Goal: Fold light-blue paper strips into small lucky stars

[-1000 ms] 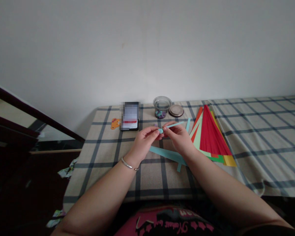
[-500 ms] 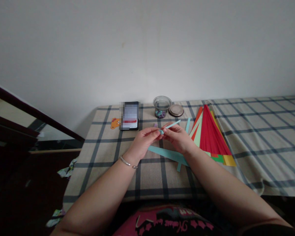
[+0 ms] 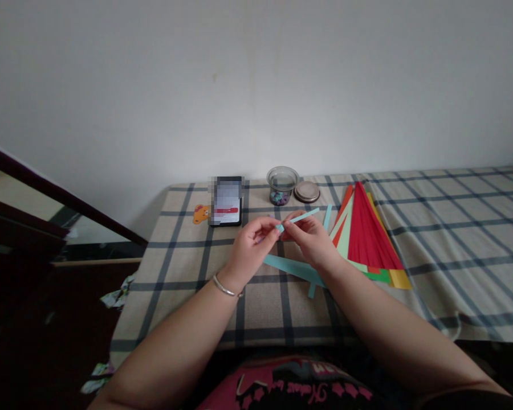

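Both hands meet above the checked tablecloth (image 3: 183, 273) and pinch one thin light-blue paper strip (image 3: 301, 217). My left hand (image 3: 251, 249), a silver bangle on its wrist, grips the folded end of the strip between thumb and fingertips. My right hand (image 3: 310, 239) pinches the same strip just to the right, and the free end sticks up to the right. More light-blue strips (image 3: 287, 267) lie flat on the cloth under my right wrist.
A fan of red, green, yellow and orange paper strips (image 3: 365, 239) lies to the right. At the back stand a phone (image 3: 226, 201), an open clear jar (image 3: 281, 185) holding small coloured pieces, and its lid (image 3: 306, 192). The table's left edge drops to a dark floor.
The hands stay together on the strip with only small finger movements; the left hand has shifted slightly right and its fingers curl more. Nothing else has moved.
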A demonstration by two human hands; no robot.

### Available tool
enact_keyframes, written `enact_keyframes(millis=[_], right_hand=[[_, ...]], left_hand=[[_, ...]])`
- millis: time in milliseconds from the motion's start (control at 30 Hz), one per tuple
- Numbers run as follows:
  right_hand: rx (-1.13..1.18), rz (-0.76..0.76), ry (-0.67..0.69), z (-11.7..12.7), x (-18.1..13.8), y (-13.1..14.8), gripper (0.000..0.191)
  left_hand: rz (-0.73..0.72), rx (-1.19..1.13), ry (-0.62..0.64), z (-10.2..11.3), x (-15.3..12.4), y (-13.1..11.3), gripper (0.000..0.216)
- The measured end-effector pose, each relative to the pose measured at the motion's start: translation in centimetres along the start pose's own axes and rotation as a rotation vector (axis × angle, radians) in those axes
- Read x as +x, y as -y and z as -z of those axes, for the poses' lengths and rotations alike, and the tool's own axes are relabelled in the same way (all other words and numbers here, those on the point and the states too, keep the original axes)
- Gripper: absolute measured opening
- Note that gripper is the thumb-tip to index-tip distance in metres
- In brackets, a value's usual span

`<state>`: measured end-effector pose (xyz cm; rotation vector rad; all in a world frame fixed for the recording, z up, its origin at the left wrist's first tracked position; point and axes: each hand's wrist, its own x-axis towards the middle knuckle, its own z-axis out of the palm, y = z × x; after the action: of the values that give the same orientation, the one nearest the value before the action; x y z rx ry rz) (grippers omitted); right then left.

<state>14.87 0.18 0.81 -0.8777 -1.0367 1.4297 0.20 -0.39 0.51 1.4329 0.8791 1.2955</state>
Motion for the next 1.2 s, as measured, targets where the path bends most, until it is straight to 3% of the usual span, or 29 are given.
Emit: enact_keyframes(millis=[333,667,833,1000,1200], right_hand=[[0.236,-0.169,0.014,-0.24,0.01,0.37,0.033],[0.373,-0.28,0.151,0.18,-0.11,0.49,0.028],[0.357,-0.224,0.165,0.18,-0.07,0.19,0.025],[0.285,-0.097,0.082,-0.16,-0.1,-0.16,0.028],[0.142,0.065,-0.014,-0.3,-0.11,-0.34,0.028]], left_hand=[[0.043,-0.062,0.003,-0.1,-0.03,-0.41,0.022],[-0.039,-0.018,-0.025,0.18,0.17,0.43,0.019],[-0.132,0.132,-0.022,0.3,0.17,0.06,0.021],[-0.224,0.307,-0.013,0.27,-0.01,-0.35,0.022],[-0.242,0.364,0.031,0.17,-0.18,-0.19,0.026]])
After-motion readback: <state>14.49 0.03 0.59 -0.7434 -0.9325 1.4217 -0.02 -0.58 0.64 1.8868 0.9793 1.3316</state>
